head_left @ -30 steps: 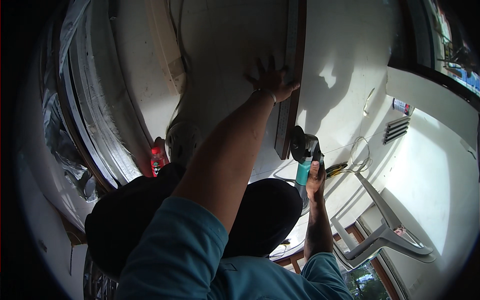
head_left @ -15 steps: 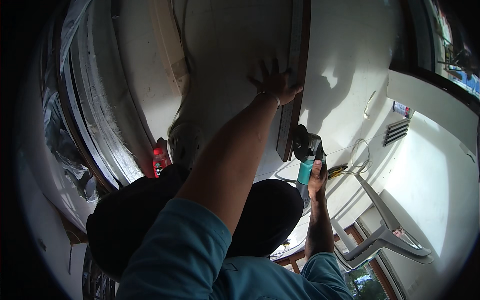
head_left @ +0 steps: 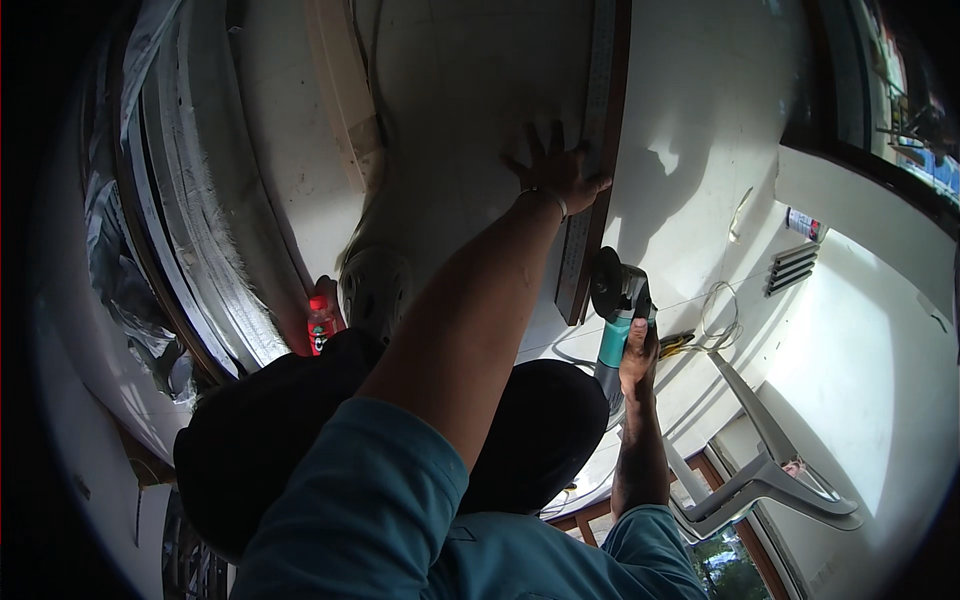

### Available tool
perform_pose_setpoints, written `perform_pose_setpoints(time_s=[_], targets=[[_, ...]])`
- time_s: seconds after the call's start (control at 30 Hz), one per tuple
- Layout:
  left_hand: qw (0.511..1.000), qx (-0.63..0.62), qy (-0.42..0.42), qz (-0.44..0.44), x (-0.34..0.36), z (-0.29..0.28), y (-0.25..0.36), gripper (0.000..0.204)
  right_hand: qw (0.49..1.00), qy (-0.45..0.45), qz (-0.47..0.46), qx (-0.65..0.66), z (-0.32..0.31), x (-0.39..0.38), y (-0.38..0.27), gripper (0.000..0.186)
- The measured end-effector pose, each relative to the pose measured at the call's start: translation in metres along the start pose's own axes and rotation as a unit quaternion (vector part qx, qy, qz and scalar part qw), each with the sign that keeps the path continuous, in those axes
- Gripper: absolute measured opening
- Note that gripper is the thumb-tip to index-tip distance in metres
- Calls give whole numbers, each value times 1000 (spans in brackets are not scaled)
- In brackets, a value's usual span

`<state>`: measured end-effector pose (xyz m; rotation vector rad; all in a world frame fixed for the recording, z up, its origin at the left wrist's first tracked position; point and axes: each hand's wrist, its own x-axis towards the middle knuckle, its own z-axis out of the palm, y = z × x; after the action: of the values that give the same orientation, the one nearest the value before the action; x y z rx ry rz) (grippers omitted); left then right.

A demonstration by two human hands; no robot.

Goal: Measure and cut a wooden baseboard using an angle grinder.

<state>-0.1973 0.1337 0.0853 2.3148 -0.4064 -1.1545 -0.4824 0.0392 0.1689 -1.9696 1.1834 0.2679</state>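
My left hand reaches forward with its fingers spread wide, pressing at a long brown bar that lies on the pale floor. The thumb side rests across the bar, and the other fingers point over the floor to its left. A teal and black angle grinder is in my right hand, which wraps round its body. Its dark round disc stands close to the right of the bar's near end, apart from it. Whether the disc spins, I cannot tell.
A red bottle stands beside my shoe on the left. Wrapped long profiles and a cardboard strip lie further left. To the right are a coiled cable, dark short bars, a can and a grey chair.
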Motion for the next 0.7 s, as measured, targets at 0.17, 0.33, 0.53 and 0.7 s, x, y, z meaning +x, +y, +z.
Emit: perform_pose_setpoints(time_s=[0.17, 0.33, 0.53, 0.7], targets=[[1000, 5, 15, 8, 3, 4, -3, 77, 1000, 13, -17, -5, 2, 0, -6, 73], [1000, 2, 13, 5, 3, 4, -3, 74, 1000, 10, -9, -12, 2, 0, -7, 74], [1000, 1, 17, 9, 3, 5, -5, 75, 999, 17, -39, -2, 5, 5, -10, 74], [1000, -1, 22, 11, 1, 1, -2, 74, 999, 16, -42, 15, 4, 12, -7, 73]])
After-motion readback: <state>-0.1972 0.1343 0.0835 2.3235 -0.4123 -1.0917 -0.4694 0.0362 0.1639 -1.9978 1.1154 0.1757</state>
